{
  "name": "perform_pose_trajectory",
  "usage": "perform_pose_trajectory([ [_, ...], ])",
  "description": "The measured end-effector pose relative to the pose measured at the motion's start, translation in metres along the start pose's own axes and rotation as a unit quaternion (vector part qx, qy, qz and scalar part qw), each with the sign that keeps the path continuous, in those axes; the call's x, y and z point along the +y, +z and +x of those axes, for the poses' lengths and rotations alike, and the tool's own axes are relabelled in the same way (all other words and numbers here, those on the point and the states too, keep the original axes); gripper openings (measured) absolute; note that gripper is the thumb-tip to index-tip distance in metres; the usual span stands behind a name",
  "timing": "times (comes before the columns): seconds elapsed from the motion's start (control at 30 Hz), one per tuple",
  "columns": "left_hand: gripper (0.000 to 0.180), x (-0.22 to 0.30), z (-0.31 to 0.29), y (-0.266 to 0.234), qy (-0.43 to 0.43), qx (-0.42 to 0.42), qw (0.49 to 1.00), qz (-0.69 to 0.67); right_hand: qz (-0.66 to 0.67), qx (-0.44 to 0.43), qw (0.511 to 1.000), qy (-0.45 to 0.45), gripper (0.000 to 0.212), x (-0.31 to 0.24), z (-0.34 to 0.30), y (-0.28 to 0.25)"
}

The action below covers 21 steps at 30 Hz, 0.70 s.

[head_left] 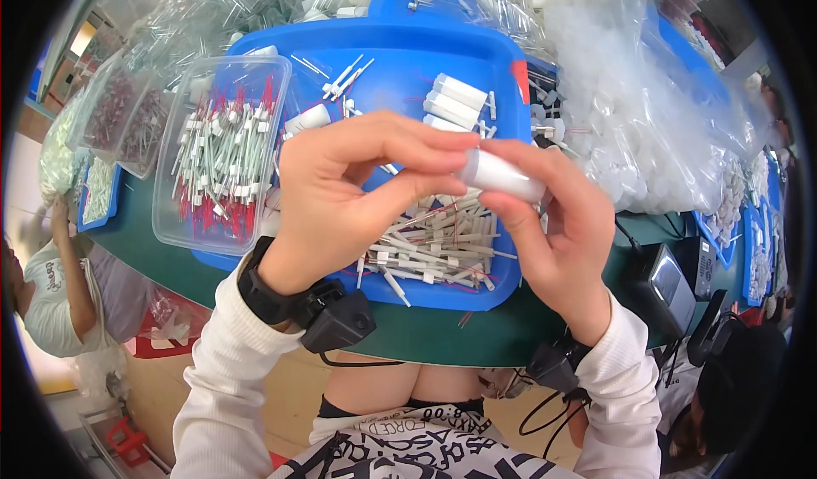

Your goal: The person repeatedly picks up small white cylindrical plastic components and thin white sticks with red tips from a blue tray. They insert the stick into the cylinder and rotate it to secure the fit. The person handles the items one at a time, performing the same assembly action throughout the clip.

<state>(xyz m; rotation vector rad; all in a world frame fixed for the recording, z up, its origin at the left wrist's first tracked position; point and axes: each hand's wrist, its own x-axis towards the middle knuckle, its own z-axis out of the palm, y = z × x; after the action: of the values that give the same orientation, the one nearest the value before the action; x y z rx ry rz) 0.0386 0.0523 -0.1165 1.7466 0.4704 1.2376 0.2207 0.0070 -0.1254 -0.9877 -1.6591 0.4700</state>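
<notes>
Above the blue tray [383,41], a white plastic cylinder [508,176] lies almost level between my two hands. My right hand [566,224] grips it, with the thumb below and fingers above. At its left end, which looks clear, my left hand [340,181] pinches with thumb and fingertips; whether they hold a separate piece is hidden. Behind my hands, several white cylinders [455,96] lie in a row in the tray. Thin white sticks with red wires [434,253] are heaped in the tray's near part.
A clear plastic box [162,215] of red-and-white wired parts stands at the left. Clear bags [630,96] of white pieces bulge at the right. A black device [659,283] sits on the green table [408,334]. Other people [64,300] are at the left and lower right.
</notes>
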Motion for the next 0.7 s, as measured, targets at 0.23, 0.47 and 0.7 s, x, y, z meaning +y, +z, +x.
perform_pose_trajectory([
  [0.23,0.012,-0.0009,-0.0036,-0.001,0.036,-0.01,0.999,0.011,-0.076,-0.022,0.992,-0.098,0.029,-0.0066,0.0054,-0.005],
  [0.47,0.032,0.0019,0.0026,0.0044,-0.013,0.012,0.995,-0.103,-0.07,0.002,0.99,-0.125,0.034,-0.0022,0.0077,-0.0053],
  [0.7,0.028,-0.0016,-0.001,0.0042,-0.008,0.027,0.998,-0.047,0.014,0.001,1.0,-0.024,0.033,0.0022,-0.001,0.002],
])
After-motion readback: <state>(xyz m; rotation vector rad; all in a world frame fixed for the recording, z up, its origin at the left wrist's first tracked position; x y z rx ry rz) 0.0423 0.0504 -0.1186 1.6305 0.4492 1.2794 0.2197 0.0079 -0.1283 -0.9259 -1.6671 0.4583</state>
